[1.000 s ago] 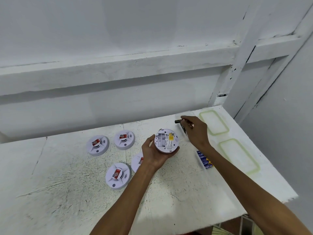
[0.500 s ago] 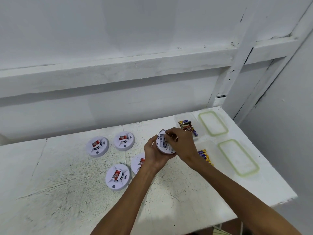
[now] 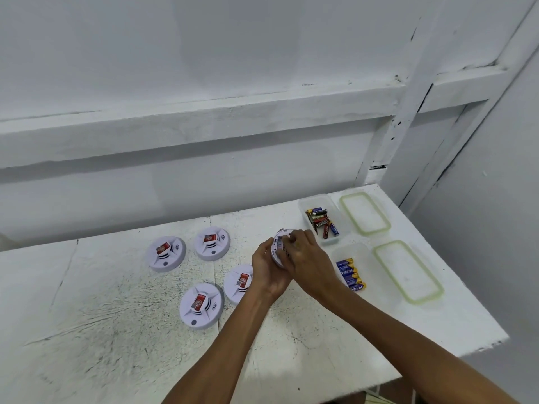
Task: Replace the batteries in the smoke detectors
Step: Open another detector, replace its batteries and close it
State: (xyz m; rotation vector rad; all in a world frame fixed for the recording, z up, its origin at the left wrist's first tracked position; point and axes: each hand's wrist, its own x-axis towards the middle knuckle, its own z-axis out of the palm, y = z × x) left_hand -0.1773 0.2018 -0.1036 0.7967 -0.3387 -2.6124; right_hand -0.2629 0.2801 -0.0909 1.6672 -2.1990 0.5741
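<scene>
Four detectors on tabletop; fifth detector clasped in left grip; right grip curled over it, contents hidden. Two tubs, two lids.

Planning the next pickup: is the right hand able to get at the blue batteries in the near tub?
Likely yes: the blue batteries lie uncovered in the lidless tub right beside the right hand, with nothing between, though it is busy at the smoke detector.
</scene>
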